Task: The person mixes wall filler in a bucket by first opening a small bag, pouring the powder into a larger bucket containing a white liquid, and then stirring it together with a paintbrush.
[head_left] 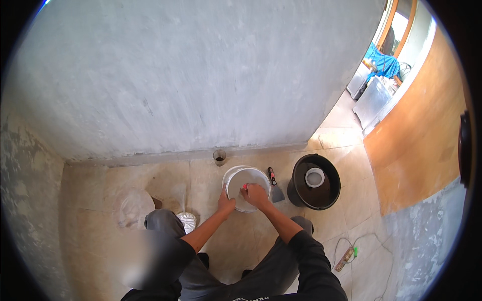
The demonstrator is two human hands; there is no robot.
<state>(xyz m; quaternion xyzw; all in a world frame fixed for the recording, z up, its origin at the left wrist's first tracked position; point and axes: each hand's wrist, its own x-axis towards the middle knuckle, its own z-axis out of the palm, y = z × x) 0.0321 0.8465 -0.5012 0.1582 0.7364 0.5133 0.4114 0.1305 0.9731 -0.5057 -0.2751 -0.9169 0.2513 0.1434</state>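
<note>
A white bucket (pixel 226 181) stands on the floor between my knees, with a greyish mix inside. My left hand (pixel 226 204) is closed on the left side of its rim. Over the bucket's mouth, my right hand (pixel 256 196) grips a red-handled tool (pixel 245 187); its working end is hidden in the bucket. Just right of the bucket lies a wide putty knife (pixel 271 175), its black-and-red handle toward the wall. Farther right is a large black bucket (pixel 296 193) holding dark liquid and a small white container (pixel 315 177).
A clear cup (pixel 219 157) sits by the grey wall (pixel 201 75). Left of me are a round, pale lid-like thing (pixel 134 205) and a white bag (pixel 188 221). A power strip (pixel 344 259) with a cord lies at lower right. Beyond the doorway are boxes and a blue sheet (pixel 384 62).
</note>
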